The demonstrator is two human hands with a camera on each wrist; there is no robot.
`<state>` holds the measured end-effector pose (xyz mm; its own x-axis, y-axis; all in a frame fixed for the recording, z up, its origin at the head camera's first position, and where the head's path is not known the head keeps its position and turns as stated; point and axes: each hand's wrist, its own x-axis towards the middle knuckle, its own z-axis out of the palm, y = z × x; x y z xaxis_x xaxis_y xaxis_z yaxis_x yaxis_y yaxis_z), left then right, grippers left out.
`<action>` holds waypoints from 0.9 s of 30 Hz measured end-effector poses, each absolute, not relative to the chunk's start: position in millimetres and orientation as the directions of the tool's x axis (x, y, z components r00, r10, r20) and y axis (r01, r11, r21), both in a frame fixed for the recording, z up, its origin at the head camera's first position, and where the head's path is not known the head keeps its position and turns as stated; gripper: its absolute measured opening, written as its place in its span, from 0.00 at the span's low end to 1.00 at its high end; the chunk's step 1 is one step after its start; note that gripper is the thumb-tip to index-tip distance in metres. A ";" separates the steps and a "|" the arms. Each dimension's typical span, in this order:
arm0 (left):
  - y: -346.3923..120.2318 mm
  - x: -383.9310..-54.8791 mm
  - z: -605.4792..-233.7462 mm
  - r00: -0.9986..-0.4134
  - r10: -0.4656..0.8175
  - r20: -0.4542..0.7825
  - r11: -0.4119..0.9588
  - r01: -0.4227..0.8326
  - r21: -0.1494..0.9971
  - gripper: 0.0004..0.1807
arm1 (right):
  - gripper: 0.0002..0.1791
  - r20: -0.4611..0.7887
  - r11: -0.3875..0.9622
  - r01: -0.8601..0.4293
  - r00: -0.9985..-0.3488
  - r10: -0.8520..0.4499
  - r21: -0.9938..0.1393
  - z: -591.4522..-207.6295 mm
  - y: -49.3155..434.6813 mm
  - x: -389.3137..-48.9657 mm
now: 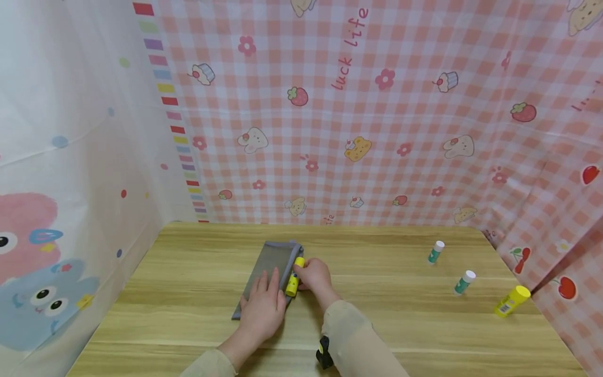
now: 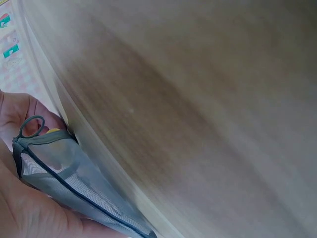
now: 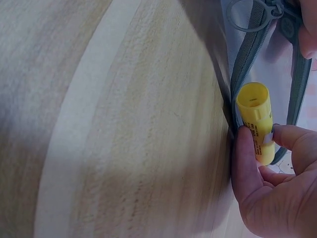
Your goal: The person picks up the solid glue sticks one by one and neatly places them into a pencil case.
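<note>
A grey mesh zip pouch (image 1: pixel 272 262) lies on the wooden table, its zipped side facing right. My left hand (image 1: pixel 263 309) rests on it with fingers stretched out over the mesh. My right hand (image 1: pixel 316 276) pinches a yellow glue stick (image 1: pixel 295 276) between thumb and fingers at the pouch's right edge. In the right wrist view the glue stick (image 3: pixel 258 124) sits between the two zip edges of the parted opening, lengthwise along it. A round zip pull ring (image 3: pixel 241 15) shows near the left hand's fingers.
Two small white-capped green glue sticks (image 1: pixel 436 252) (image 1: pixel 465 282) stand at the right of the table. Farther right and nearer stands a larger yellow glue stick (image 1: pixel 512 301). Patterned cloth (image 1: pixel 330 120) hangs behind the table and along both sides.
</note>
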<state>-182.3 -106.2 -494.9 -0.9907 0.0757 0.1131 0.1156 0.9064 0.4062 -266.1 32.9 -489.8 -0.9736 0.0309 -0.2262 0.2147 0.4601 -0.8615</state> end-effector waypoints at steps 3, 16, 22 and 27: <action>-106.2 -182.3 -494.7 -0.990 0.078 0.115 0.906 0.119 0.407 0.29 | 0.11 -0.220 0.470 0.207 -0.975 0.028 -0.858 -489.1 32.3 -265.6; -106.5 -181.2 -495.4 -0.987 0.083 0.138 0.901 0.133 0.413 0.29 | 0.11 -0.200 0.393 0.188 -0.980 0.010 -0.900 -489.7 32.5 -263.5; -106.3 -180.9 -494.7 -0.986 0.078 0.146 0.905 0.131 0.405 0.29 | 0.11 -0.227 0.366 0.213 -0.974 0.007 -0.906 -491.7 33.7 -262.1; -105.8 -181.1 -494.3 -0.986 0.070 0.148 0.908 0.125 0.400 0.29 | 0.14 -0.213 0.323 0.199 -0.977 -0.008 -0.925 -492.3 36.0 -257.8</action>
